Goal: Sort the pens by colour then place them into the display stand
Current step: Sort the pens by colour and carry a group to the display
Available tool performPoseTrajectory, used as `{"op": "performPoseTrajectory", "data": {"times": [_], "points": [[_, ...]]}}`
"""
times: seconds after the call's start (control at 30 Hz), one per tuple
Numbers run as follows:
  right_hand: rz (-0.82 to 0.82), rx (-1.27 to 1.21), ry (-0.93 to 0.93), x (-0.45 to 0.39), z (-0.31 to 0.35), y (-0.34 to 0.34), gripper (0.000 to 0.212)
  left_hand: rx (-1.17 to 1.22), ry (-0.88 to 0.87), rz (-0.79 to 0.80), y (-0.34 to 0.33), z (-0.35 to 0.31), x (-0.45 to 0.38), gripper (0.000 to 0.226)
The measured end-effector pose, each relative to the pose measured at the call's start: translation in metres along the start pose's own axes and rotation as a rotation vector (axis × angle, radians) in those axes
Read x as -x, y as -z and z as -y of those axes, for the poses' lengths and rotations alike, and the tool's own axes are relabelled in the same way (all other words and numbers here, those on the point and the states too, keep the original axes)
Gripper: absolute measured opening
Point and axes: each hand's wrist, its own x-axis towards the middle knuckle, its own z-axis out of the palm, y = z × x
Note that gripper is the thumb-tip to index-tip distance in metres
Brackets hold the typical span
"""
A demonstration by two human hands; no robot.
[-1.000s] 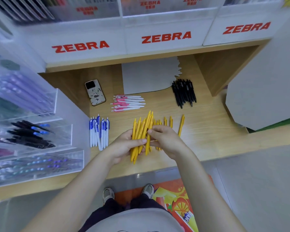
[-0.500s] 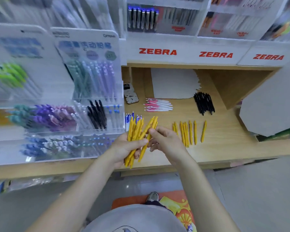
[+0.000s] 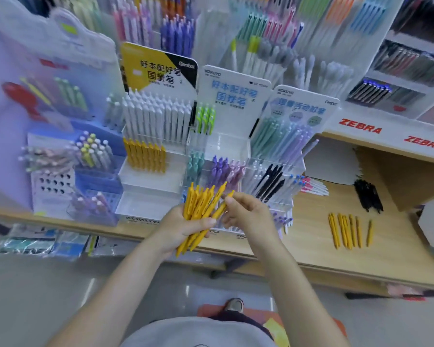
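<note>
Upward, yellow pens [image 3: 199,211] fanned in left hand [image 3: 178,227], tips right-tilted.

1. Views: one only, head-worn and wide-angle; no second view shares the scene.
2. Position: above the person's own chest and forearms, close over both hands.
3. Direction: forward and down, tilted, onto the table [image 3: 308,249] edge and the display stand [image 3: 148,196] behind it.
4. Range: hands near; shelves further back blurred; floor and one shoe at the bottom edge.
5. Distortion: straight edges bow towards the borders.
</note>
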Motion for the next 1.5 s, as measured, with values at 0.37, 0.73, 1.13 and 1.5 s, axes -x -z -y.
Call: {"op": "performPoseTrajectory", "data": {"times": [0.37,0.73,1.13,1.5], "points": [[-0.013,0.009,0.102,-0.079,0.021,-0.048,0.015,0.001,0.021,-0.320,0.073,-0.017,-0.025,0.039],[-0.103,0.227,0.397,-0.159,0.027,-0.071,0.009,0.002,-0.041,-0.460,0.125,-0.043,-0.056,0.005],[-0.357,0.553,0.458,-0.157,0.006,-0.106,0.009,0.007,0.068,-0.176,0.170,-0.069,-0.077,0.010],[-0.478,0.722,0.512,-0.156,0.003,-0.137,0.005,-0.026,0.131,0.012,0.203,-0.080,-0.079,0.022]]}}
